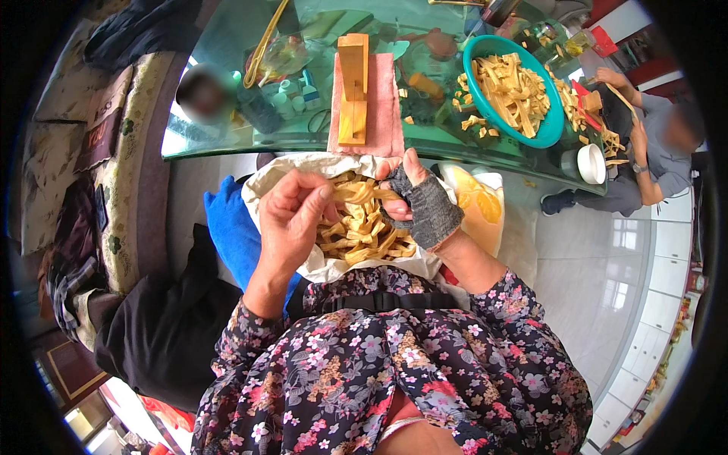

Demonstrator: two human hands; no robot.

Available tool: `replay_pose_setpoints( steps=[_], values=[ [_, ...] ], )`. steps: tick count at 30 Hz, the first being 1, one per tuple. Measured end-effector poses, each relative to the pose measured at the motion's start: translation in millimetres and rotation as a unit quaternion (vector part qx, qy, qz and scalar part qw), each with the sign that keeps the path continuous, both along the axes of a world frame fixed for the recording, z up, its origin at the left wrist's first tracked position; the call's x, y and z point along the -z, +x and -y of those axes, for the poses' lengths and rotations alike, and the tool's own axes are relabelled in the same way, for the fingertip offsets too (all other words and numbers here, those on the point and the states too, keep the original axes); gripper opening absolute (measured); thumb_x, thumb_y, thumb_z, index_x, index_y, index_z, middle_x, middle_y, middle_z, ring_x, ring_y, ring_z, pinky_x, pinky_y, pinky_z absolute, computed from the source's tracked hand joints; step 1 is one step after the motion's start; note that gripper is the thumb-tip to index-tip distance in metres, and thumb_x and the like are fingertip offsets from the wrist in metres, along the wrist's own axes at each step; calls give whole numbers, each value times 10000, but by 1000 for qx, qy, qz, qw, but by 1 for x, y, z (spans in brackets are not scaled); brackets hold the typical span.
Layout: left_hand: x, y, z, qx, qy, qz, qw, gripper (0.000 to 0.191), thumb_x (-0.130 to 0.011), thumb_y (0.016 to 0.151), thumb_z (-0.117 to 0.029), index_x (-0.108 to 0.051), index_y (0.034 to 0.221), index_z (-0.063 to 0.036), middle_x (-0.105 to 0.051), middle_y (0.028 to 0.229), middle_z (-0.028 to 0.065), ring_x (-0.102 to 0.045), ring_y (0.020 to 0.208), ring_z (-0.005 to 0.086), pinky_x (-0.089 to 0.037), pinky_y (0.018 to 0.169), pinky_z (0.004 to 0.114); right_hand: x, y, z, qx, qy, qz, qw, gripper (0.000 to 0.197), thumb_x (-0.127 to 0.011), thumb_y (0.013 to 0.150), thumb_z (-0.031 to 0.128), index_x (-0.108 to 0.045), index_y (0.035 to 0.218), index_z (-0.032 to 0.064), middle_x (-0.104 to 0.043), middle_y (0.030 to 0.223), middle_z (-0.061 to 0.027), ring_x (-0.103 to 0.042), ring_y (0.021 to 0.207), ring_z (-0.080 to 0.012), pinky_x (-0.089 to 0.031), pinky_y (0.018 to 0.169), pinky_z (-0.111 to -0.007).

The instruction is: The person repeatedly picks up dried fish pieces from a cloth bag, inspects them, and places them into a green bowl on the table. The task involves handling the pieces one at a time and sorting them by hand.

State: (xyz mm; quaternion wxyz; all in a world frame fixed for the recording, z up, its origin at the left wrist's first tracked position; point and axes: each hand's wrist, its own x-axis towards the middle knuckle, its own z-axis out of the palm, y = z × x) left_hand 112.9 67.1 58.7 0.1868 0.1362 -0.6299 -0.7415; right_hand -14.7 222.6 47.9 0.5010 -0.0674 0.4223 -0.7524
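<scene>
A pale yellow dried strip [359, 192], which looks like a bean curd stick, stretches between my two hands. My left hand [298, 205] is bare and pinches its left end between thumb and fingers. My right hand [420, 199], in a grey fingerless knit glove, grips the other end with its thumb raised. Beneath them many similar strips [364, 236] fill an open white sack [310, 270] on my lap. Just beyond the sack, a wooden block tool [352, 91] with an upright part rests on a folded pink towel [387, 105].
A teal basin [560, 122] of short cut pieces stands on the glass table [227, 149], with loose bits around it. A white bowl [591, 164] sits near the right corner. Another person [668, 165] handles a strip there. A sofa [122, 222] is at left.
</scene>
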Motion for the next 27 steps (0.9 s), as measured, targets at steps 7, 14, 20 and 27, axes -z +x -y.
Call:
replay_pose_setpoints(
  steps=[7,14,20,27],
  values=[
    [1,6,16,1,-331,52,942,159,-645,818,-45,-593,966,-17,-639,837,74,-616,739,180,-496,661,274,1,9,3,-39,97,-177,979,203,-514,937,285,-507,909,84,-450,607,31,-432,499,-41,-300,421,-161],
    [-17,3,-7,176,-462,184,849,337,-603,791,-63,-549,1124,-61,-600,954,125,-592,922,329,-489,726,378,21,35,7,-102,201,-432,873,238,-652,825,227,-543,834,16,-573,617,-90,-610,557,-196,-476,537,-316],
    [21,8,-11,114,-567,81,812,322,-556,743,-35,-538,1064,-45,-526,910,130,-558,861,324,-453,760,402,33,40,4,-217,261,-544,767,283,-529,865,300,-583,842,23,-577,831,-201,-571,826,-344,-460,726,-438],
    [53,0,18,31,-635,-85,767,271,-573,716,-131,-545,982,-91,-563,909,55,-552,794,239,-423,730,351,-1,56,10,-108,106,-525,838,256,-522,891,236,-571,833,-9,-537,693,-121,-548,658,-253,-433,619,-359]
  ],
)
